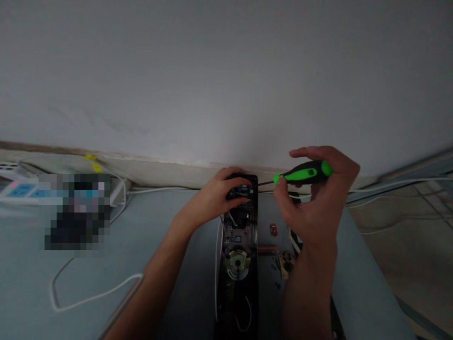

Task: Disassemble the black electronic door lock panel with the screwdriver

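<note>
A long black device (238, 264) with its cover off lies lengthwise on the table, showing a circuit board, wires and a round brass-coloured part. My left hand (219, 196) grips its far end, fingers curled over the top. My right hand (316, 198) holds a green and black screwdriver (306, 173) sideways, its thin shaft pointing left at the far end of the device.
Small loose parts (283, 262) and a tiny red piece (273, 230) lie right of the device. A white cable (92, 295) loops across the grey table (28, 274) at the left. A power strip (19, 189) sits at far left by the white wall.
</note>
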Available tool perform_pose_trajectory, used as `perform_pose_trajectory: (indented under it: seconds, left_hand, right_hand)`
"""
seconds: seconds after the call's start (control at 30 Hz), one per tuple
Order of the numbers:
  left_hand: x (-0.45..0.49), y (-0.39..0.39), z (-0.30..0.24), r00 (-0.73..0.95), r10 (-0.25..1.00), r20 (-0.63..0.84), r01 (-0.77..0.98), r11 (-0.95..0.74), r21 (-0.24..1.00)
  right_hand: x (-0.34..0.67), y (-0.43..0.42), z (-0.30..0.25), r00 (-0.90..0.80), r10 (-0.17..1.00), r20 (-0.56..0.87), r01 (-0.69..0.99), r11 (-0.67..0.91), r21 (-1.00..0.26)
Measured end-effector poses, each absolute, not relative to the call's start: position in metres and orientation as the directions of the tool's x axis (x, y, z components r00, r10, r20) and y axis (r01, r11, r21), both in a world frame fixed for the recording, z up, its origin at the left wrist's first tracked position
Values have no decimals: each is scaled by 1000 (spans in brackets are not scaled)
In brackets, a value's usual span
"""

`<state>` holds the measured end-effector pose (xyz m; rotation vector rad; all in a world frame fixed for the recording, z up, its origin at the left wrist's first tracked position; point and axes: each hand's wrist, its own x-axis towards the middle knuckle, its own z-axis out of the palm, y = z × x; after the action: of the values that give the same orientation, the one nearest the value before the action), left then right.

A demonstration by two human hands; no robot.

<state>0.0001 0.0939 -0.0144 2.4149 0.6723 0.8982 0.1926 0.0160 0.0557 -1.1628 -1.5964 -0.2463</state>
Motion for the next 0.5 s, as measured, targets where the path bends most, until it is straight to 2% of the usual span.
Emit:
perform_pose_trajectory:
  seconds: [0.1,0.23,0.4,0.5]
  left_hand:
    - [1,94,-14,663,598,451,286,-759,585]
    - [1,95,-15,669,595,445,290,-761,580]
    - [1,94,-15,678,590,438,290,-762,579]
    - [1,93,-15,680,589,436,293,-764,574]
  right_hand:
    - [192,15,58,91,556,826,788,468,-401]
    - [193,15,59,107,511,853,845,406,-349]
    - [196,14,58,77,574,816,784,471,-405]
    - [196,14,57,129,567,814,790,437,-430]
